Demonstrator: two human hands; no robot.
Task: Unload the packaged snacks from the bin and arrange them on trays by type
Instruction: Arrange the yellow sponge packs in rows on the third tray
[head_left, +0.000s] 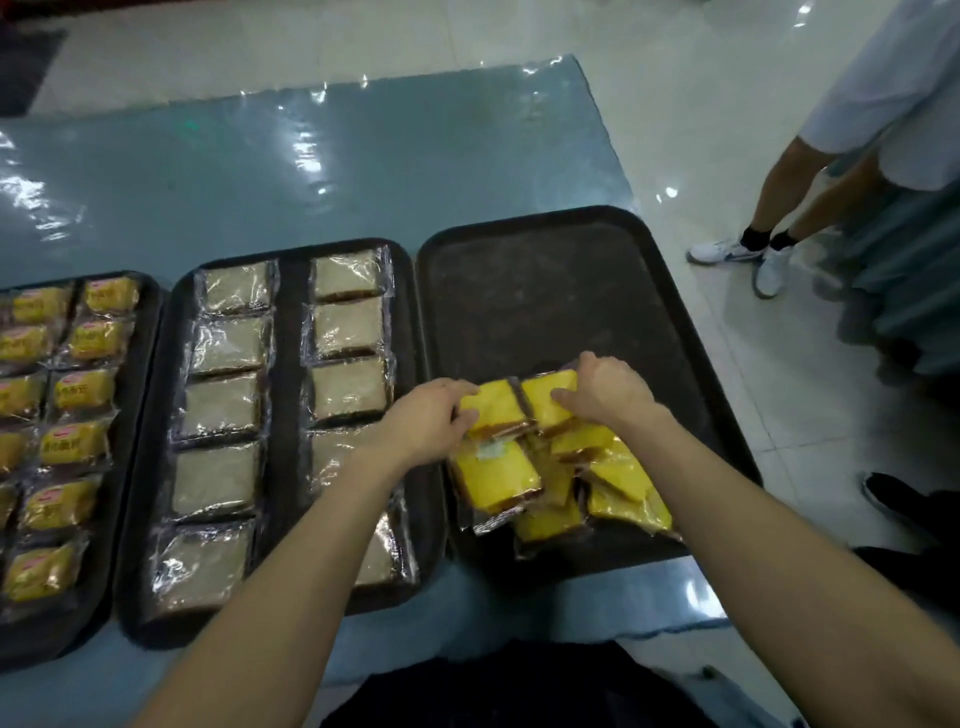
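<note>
Packs (496, 410) under left grip (434, 415), right grip (605, 389)

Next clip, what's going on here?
A person is sorting packaged snacks. The left hand and right hand each grip yellow cake packets atop a loose heap at the near end of the otherwise bare right tray. The middle tray holds pale cakes in two columns; the left tray holds labelled yellow snacks.
</note>
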